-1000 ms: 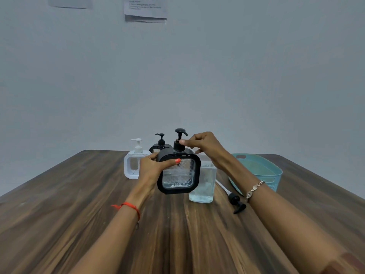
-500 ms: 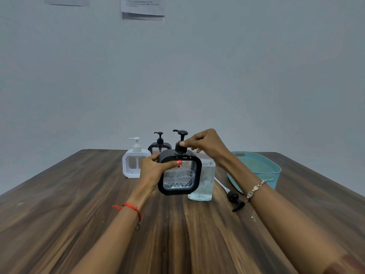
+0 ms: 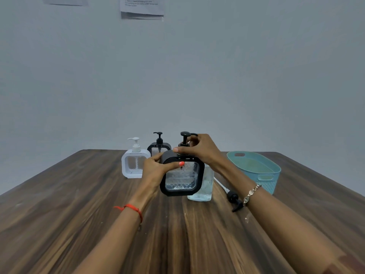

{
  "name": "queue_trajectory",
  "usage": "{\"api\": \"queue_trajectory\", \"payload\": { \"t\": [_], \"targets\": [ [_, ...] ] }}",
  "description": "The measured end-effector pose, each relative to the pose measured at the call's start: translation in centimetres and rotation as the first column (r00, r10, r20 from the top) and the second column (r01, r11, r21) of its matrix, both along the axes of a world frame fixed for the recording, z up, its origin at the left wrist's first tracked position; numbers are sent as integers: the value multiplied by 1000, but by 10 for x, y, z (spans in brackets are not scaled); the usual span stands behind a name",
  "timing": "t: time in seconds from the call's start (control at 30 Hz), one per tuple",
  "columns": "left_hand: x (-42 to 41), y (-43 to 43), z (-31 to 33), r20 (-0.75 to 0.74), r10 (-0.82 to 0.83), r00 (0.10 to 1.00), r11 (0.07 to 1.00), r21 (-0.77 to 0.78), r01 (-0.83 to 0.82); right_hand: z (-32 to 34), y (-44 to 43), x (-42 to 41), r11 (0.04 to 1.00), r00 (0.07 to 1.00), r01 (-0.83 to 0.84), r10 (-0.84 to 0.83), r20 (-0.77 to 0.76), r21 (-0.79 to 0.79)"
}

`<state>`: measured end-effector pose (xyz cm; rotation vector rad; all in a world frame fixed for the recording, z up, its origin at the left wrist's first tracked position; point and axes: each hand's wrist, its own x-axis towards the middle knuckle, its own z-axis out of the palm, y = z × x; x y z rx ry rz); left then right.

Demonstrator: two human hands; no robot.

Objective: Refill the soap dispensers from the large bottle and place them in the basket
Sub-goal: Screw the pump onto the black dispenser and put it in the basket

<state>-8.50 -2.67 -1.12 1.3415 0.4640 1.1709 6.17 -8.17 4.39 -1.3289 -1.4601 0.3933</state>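
My left hand (image 3: 158, 169) grips the left side of a black square soap dispenser (image 3: 182, 177), held just above the table, with clear liquid in its lower part. My right hand (image 3: 199, 148) pinches the collar of its black pump (image 3: 185, 138) at the top. Right behind it stands the large clear bottle (image 3: 204, 185), open and partly hidden. Its black pump with tube (image 3: 232, 198) lies on the table to the right. A white dispenser (image 3: 134, 165) and a second black dispenser (image 3: 159, 147) stand further back. The teal basket (image 3: 262, 171) sits at the right.
The wooden table (image 3: 98, 214) stretches toward me with its far edge against a grey wall. Paper sheets (image 3: 142, 6) hang high on the wall.
My right hand has turned round the pump collar, fingers now further over the top. The dispenser stays in my left hand at about the same spot.
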Motion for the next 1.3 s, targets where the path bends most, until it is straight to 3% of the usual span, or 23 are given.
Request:
{"api": "queue_trajectory", "payload": {
  "t": [0.13,0.27,0.37,0.5,0.8,1.1,1.3],
  "targets": [
    [-3,0,-1,13,-10,1000,1000,-8,10,3,-7,11,965,963,-256,249,-102,-60],
    [-2,-3,0,-2,-26,1000,1000,3,26,0,-7,11,985,971,-171,166,-172,-17],
    [-1,-5,-1,6,-40,999,999,-1,40,1,-9,9,985,978,-170,164,-128,-38],
    [1,-9,-2,6,-16,1000,1000,-4,16,2,-16,5,998,999,-33,34,11,-47],
    [13,-20,2,35,104,994,994,14,-104,-8,-18,-19,949,953,295,-284,-105,112],
    [26,-34,0,5,267,964,963,40,-267,-9,-21,-40,718,721,665,-689,75,206],
    [33,-47,3,15,307,951,950,46,-308,-11,-21,-41,665,668,721,-742,56,196]
  ]
}}
